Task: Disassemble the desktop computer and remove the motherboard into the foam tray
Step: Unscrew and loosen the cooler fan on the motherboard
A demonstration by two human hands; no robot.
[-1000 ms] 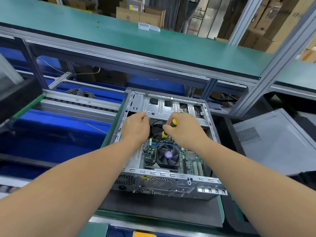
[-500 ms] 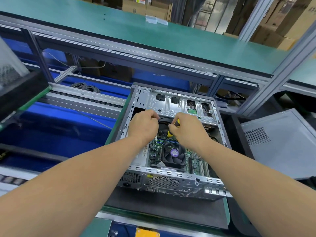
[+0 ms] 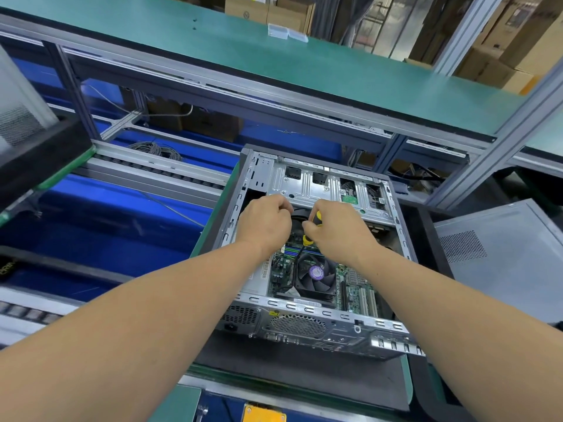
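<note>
Hands unmoved inside case (image 3: 307, 327): right hand (image 3: 338, 233) grips screwdriver (image 3: 313, 226); left hand (image 3: 265, 223) curled, grasp unclear.

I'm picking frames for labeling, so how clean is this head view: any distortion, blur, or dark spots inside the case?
Head view: wide-angle bending curves the green shelf and frame rails; the forearms loom large at the bottom edge. Light is even and overhead, without harsh glare. The fan and motherboard read sharply. The left hand and right hand shade the dark gap between them, hiding the screwdriver tip.
</note>
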